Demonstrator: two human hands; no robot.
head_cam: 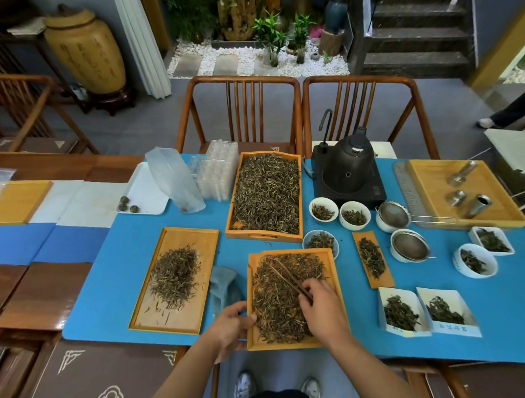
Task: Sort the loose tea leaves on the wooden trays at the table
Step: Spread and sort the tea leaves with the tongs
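The near wooden tray point(330, 265) of loose tea leaves point(278, 306) lay directly under my hands. My right hand point(320, 307) pinched dark tweezers point(289, 280) over the leaves; my left hand point(230, 323) gripped the tray's left edge.

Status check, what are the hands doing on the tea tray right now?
Left hand grips near tray edge. Right hand pinches tweezers, tips in the loose tea leaves. Nothing in the way.
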